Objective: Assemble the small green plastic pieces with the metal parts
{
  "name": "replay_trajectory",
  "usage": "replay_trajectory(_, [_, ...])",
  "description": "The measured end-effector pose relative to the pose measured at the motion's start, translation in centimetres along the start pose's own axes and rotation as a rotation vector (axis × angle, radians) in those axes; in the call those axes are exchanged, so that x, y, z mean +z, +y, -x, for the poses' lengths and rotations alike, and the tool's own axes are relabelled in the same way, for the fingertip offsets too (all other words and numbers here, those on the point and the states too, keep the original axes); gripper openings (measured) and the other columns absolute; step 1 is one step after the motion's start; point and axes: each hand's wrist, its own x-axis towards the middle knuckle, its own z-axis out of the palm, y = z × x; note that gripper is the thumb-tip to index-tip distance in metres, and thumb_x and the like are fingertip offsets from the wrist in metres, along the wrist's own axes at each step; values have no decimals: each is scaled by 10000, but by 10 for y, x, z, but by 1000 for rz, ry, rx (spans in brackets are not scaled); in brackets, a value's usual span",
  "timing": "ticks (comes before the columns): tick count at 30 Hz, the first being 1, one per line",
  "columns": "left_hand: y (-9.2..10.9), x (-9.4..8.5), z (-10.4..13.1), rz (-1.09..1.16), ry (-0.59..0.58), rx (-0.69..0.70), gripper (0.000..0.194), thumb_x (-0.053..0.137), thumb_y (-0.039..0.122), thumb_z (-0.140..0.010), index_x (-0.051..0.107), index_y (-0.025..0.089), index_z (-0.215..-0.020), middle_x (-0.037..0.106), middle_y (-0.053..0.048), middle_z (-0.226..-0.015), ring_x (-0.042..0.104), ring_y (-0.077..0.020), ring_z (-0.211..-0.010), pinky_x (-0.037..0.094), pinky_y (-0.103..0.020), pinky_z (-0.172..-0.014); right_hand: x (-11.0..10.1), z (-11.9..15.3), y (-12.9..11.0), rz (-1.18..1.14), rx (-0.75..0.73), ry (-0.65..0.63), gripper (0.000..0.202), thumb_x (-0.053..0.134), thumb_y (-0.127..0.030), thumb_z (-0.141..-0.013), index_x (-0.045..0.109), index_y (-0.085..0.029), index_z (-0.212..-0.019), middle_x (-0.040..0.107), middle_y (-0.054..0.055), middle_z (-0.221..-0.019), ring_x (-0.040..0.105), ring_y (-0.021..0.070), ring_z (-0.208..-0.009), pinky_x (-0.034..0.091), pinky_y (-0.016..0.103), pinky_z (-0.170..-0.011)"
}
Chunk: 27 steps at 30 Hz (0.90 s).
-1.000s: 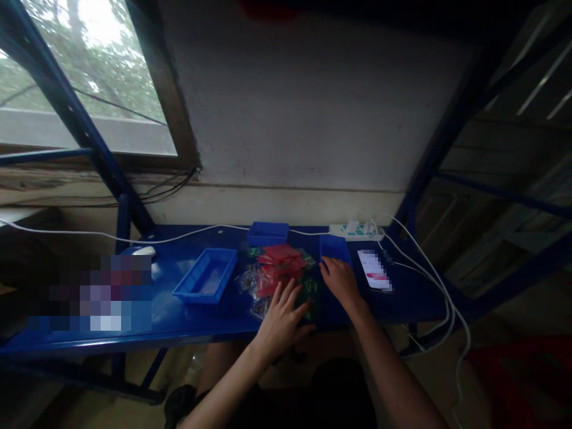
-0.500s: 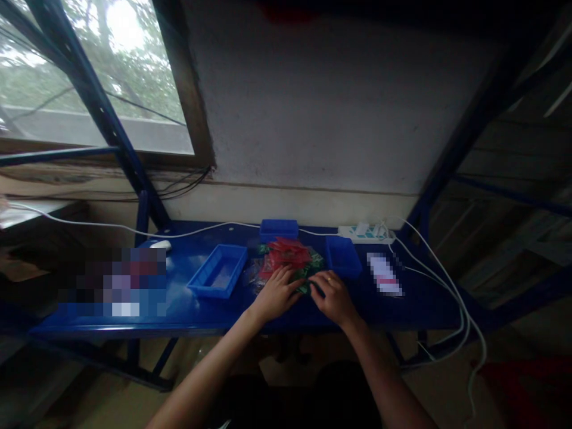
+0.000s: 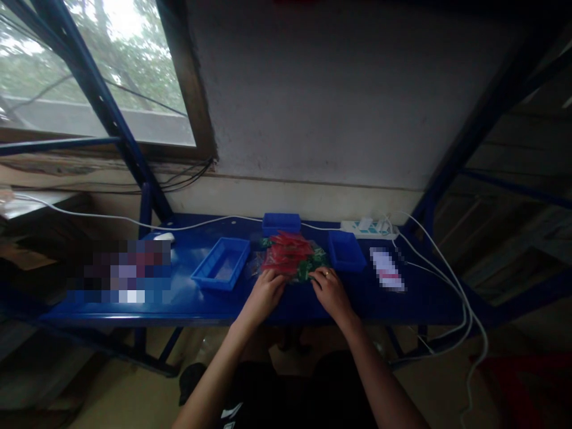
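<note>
A heap of red packets (image 3: 288, 250) lies on the blue table, with green packets (image 3: 318, 261) along its right side and clear ones (image 3: 255, 263) at its left. My left hand (image 3: 268, 291) touches the near edge of the red packets, its fingers bent; whether they grip one is hidden. At the near right edge of the green packets is my right hand (image 3: 329, 289), a ring on one finger. Its fingers are curled, and what lies between the fingertips is too small to make out.
Blue trays stand left (image 3: 222, 263), behind (image 3: 281, 223) and right (image 3: 347, 251) of the heap. A white power strip (image 3: 369, 229) with cables lies at the back right. A blurred-out phone-like object (image 3: 386, 269) is on the right.
My left hand has drawn back left and toward the near edge of the heap, away from my right hand. More of the red and green packets shows. The view has shifted slightly.
</note>
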Motion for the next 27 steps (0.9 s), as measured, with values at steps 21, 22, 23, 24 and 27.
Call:
replay_trajectory(21, [24,2,-2,409,-18,-218,195,466,230,-860,646,158,-870,660,-48,-804,605,-156,-717,463,-251,-685,-8,-5,-3,-331,53,391,240,469,-308,-904,679,-191,-896,699,86,-875,628,213,-831,483,354,-783])
replay_trajectory(22, [23,1,-3,455,5,-263,203,479,262,-854,646,155,-897,664,-45,-801,594,-151,-683,459,-250,-662,-7,-5,-5,-444,121,376,237,488,-336,-889,675,-190,-885,696,80,-856,632,207,-798,492,339,-742])
replay_trajectory(23, [22,0,-4,499,23,-302,230,492,300,-848,641,153,-942,666,-42,-809,582,-145,-653,452,-247,-636,-5,-6,-7,-557,192,337,241,508,-365,-870,671,-187,-880,691,68,-813,632,199,-742,495,320,-683])
replay_trajectory(24, [21,-1,-4,537,34,-336,266,505,340,-840,633,152,-978,665,-38,-811,568,-138,-625,441,-242,-607,-3,-6,-9,-664,257,276,251,528,-390,-848,668,-183,-875,679,52,-752,622,187,-673,488,299,-617])
replay_trajectory(27, [19,-2,-5,592,8,-405,293,530,425,-808,621,147,-838,606,0,-646,506,-119,-528,373,-220,-512,3,-8,-15,-891,362,59,260,581,-420,-783,661,-177,-829,620,4,-607,561,150,-530,433,252,-491])
